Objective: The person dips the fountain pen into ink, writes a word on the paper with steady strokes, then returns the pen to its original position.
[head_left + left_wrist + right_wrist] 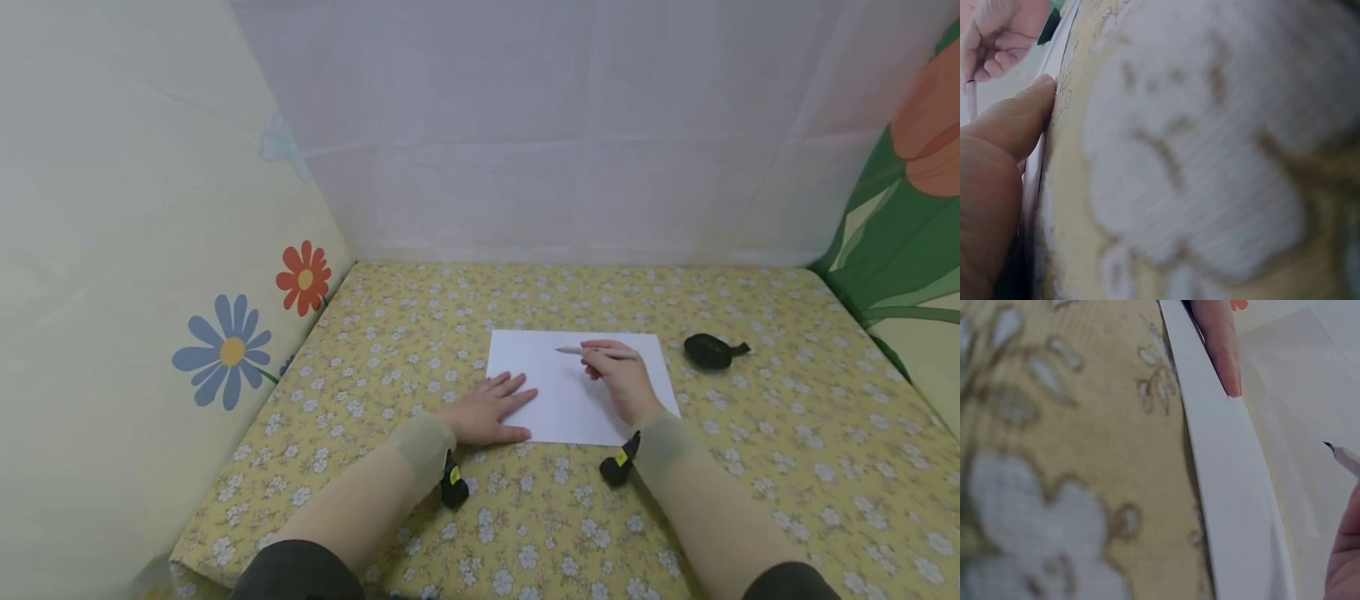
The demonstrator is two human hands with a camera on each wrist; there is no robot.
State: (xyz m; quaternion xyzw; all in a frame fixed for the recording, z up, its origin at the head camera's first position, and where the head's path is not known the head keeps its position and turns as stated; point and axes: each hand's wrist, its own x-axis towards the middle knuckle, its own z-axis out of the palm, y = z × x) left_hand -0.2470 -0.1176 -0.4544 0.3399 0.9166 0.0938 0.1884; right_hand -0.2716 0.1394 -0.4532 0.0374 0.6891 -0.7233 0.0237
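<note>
my faraway right hand (pixel 624 379) pinched the pen (pixel 572 351), left hand (pixel 491 411) spread on paper (pixel 566 417); ready, i probably needed the tip (pixel 1329 446) lower.

Location: draped tabletop booth (pixel 450 208); premises type indeterminable. Floral cloth (pixel 420 333) at 6 o'clock, white backdrop (pixel 570 142) at 12, daisy panel (pixel 135 208) at 9, tulip panel (pixel 915 225) at 3.
</note>
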